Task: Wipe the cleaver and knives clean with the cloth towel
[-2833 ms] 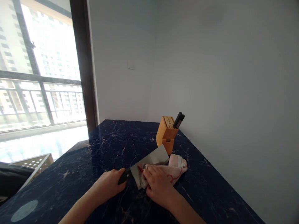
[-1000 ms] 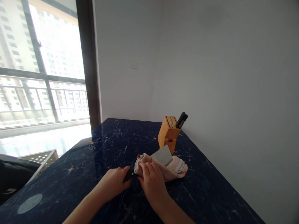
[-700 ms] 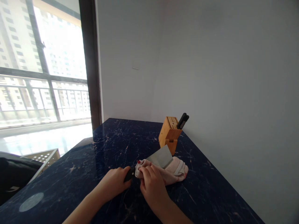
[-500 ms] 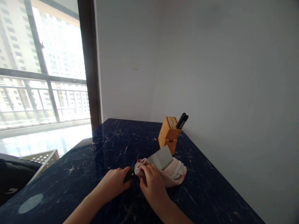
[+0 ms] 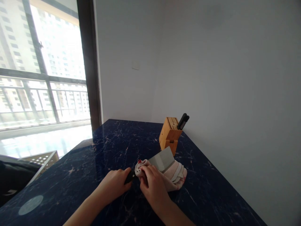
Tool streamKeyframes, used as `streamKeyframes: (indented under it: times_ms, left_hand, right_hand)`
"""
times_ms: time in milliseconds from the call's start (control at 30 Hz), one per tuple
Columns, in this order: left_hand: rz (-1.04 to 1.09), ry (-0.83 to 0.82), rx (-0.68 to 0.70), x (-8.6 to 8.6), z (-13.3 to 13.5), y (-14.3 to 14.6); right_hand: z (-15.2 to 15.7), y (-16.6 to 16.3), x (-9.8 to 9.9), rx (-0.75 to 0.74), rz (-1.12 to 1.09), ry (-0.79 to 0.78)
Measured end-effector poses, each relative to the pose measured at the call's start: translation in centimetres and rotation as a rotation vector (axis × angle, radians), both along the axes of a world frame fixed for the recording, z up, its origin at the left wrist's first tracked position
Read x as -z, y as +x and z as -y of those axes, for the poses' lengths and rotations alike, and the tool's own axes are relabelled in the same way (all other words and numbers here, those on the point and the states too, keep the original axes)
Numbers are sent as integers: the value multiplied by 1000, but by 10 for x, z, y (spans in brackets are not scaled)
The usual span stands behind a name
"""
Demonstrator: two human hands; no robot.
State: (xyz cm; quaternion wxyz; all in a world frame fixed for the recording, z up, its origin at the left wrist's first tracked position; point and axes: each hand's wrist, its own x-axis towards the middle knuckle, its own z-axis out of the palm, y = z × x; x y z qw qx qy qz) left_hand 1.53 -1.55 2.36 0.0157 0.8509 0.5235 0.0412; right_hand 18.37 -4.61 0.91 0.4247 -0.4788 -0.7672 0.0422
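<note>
A cleaver [image 5: 162, 159] with a broad grey blade and black riveted handle is held low over the table, its blade pointing up to the right. Wrapped round the handle is my left hand [image 5: 118, 182]. My right hand [image 5: 153, 185] pinches a pale pink cloth [image 5: 172, 177] folded around the blade near the handle. The rest of the cloth hangs below the blade toward the right. Part of the lower blade is hidden by cloth and fingers. Just behind the blade tip stands a wooden knife block [image 5: 169, 133].
Black-handled tools [image 5: 183, 121] stick out of the block's right side. The dark blue marbled table [image 5: 117, 141] meets a grey wall at the right and back. A pale round patch [image 5: 30, 205] lies at the table's front left. Left of the table is a perforated bin-like box [image 5: 48, 161].
Both hands keep their hold on the cleaver and cloth. The cloth's right end has shifted slightly to the left; otherwise little differs.
</note>
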Motion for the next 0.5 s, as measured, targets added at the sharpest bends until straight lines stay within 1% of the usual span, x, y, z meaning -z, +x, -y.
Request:
streamKeyframes:
  times_ms: [100,233,400,500]
  left_hand:
    - [7,-1,0,0,0,0]
    - [20,2,5,0,-1,-1]
    - [14,11,19,1,-1,-1]
    - [13,-8,2,0,-1,-1]
  right_hand:
    - [0,1,0,-6,27,-4]
    - [2,1,0,45,56,-54]
    - [0,-2,-1,21,-4,0]
    - [0,-2,-1,11,-1,-3]
